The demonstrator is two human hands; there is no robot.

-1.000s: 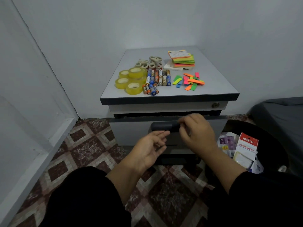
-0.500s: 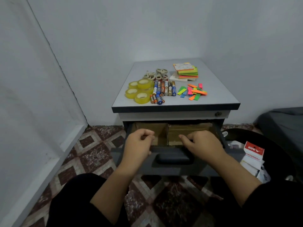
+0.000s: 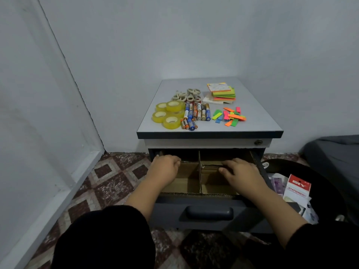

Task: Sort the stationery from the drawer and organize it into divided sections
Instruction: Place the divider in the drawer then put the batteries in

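Below, in the lower middle of the frame, the open drawer [image 3: 209,212] is seen — its cardboard dividers [image 3: 199,171] are gripped by the left hand [image 3: 165,169] and right hand [image 3: 240,173]. Tape rolls [image 3: 168,114], batteries [image 3: 196,113] and sticky notes [image 3: 222,93] lie on the surface [image 3: 252,121] above.

Both arms reach forward, bare from the forearm down, black sleeves pushed up near the elbows. The left hand [image 3: 165,169] lies palm down, knuckles up, its fingers curled over at the tips. The right hand [image 3: 240,174] also lies palm down, its fingers stretched leftward and slightly bent, thumb tucked below. The two hands sit level with each other, well apart.
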